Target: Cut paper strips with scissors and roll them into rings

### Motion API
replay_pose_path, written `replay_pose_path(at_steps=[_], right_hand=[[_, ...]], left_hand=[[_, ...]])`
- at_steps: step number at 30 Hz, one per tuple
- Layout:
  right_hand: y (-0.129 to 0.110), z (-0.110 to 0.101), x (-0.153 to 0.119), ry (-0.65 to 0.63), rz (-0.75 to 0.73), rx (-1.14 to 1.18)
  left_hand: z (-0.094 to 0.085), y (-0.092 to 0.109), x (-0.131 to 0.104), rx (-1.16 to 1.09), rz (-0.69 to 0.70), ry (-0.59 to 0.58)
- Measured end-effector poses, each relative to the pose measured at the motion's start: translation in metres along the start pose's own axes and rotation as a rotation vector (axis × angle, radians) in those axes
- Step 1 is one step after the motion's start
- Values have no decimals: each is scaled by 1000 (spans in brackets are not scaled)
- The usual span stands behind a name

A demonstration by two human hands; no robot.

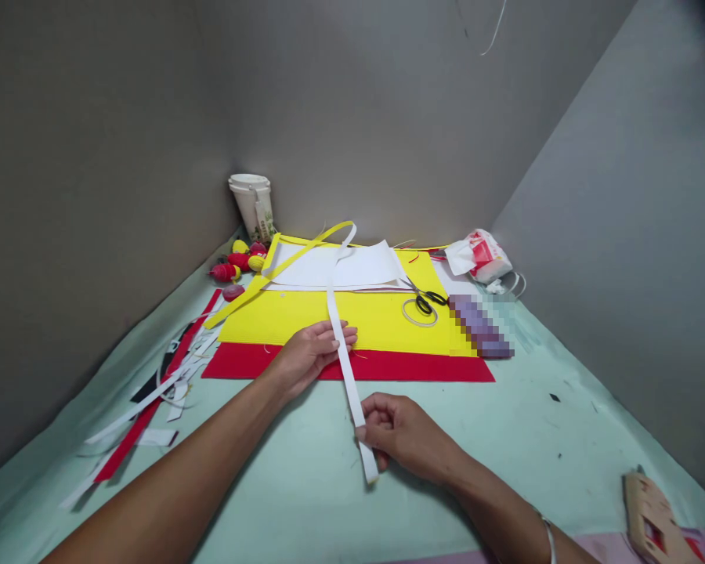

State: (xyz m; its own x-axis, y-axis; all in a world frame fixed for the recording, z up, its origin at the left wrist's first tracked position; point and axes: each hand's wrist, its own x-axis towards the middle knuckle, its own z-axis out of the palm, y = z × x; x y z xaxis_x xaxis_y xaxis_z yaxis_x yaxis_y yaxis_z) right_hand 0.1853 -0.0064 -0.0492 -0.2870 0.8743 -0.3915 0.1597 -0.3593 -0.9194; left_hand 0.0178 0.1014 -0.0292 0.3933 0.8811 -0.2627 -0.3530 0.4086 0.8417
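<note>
A long narrow strip (pixel 348 377), white on the near part and yellow on its far, twisted part, runs from the near table across the sheets. My left hand (pixel 305 359) holds it about midway, thumb on top and fingers beneath. Close to its near end, my right hand (pixel 408 435) pinches the same strip between thumb and fingers. Beyond both hands lie a red sheet (pixel 329 368), a yellow sheet (pixel 305 317) on it, and white paper pieces (pixel 352 265) on top. Black-handled scissors (pixel 426 300) rest on the yellow sheet beside a pale ring (pixel 408 317).
Red, white and black strips (pixel 146 415) are piled at left. Red and yellow thread bundles (pixel 240 262) sit before a white cup (pixel 252 204). At right are a tissue pack (pixel 486 254) and a blurred purple item (pixel 482 325). A beige object (pixel 652 513) lies near right. Walls enclose the table.
</note>
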Motion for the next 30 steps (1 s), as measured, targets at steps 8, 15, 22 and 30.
replay_pose_path(at_steps=[8, 15, 22, 30], right_hand=[[-6, -1, -2, 33, 11, -37], [-3, 1, 1, 67, 4, -10], [-2, 1, 1, 133, -33, -24], [2, 2, 5, 159, -45, 15]], left_hand=[[1, -2, 1, 25, -35, -19], [-1, -4, 1, 22, -33, -49], [-1, -4, -3, 138, -194, -237], [2, -9, -6, 220, -172, -209]])
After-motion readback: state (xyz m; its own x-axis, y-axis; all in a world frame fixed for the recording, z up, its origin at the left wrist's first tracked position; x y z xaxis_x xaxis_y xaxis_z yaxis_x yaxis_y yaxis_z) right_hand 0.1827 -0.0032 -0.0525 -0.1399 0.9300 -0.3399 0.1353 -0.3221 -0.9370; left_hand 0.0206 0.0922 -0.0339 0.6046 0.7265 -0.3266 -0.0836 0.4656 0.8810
